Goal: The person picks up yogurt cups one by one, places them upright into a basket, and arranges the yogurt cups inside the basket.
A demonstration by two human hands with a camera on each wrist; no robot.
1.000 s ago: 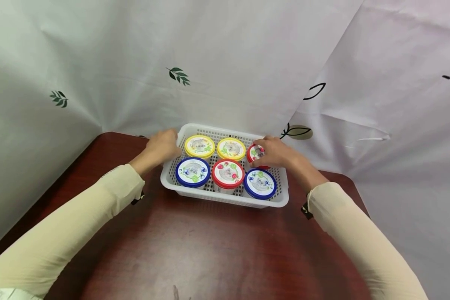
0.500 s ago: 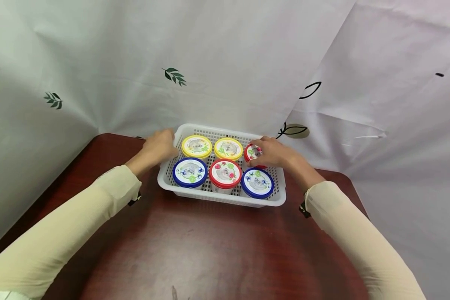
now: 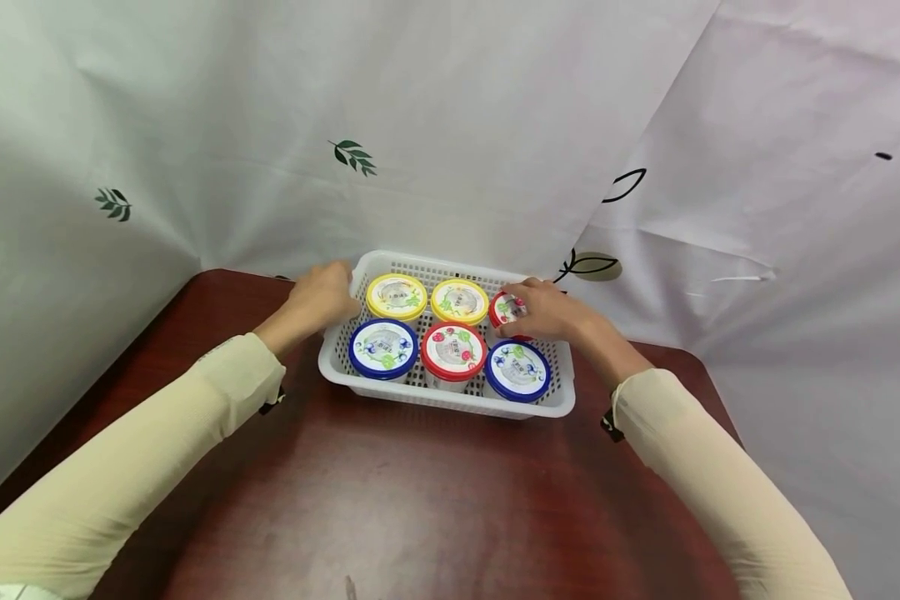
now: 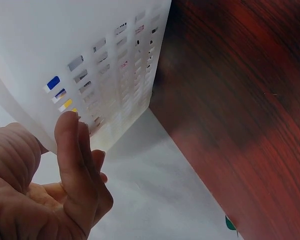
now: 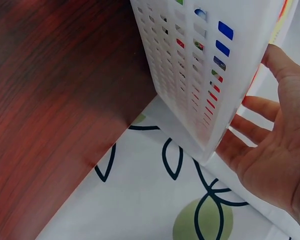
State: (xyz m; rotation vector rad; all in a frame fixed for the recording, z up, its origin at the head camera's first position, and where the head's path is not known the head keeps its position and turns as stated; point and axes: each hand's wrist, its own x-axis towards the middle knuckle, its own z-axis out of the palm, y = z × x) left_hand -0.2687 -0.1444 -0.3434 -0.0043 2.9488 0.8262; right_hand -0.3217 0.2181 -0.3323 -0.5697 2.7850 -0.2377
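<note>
A white perforated plastic basket [image 3: 450,403] holds several clear tubs with printed round lids. My left hand [image 3: 321,296] grips its left end; in the left wrist view the fingers [image 4: 70,150] lie against the outer wall and the thumb goes behind the rim. My right hand [image 3: 551,310] reaches over the right end and holds the back-right red-lidded tub [image 3: 507,307], thumb and fingers spread around its lid. Two yellow-lidded tubs [image 3: 459,301] stand in the back row. In front are a blue-lidded tub [image 3: 383,348], another red-lidded tub [image 3: 453,351] and a second blue-lidded tub [image 3: 518,370].
The basket stands toward the back of a dark red-brown wooden table [image 3: 420,500]. A pale curtain [image 3: 450,125] with leaf prints hangs close behind it and along both sides.
The whole scene shifts slightly with the head camera. Slightly more of the back-right red lid shows beside my right hand; the basket and the tubs keep their places.
</note>
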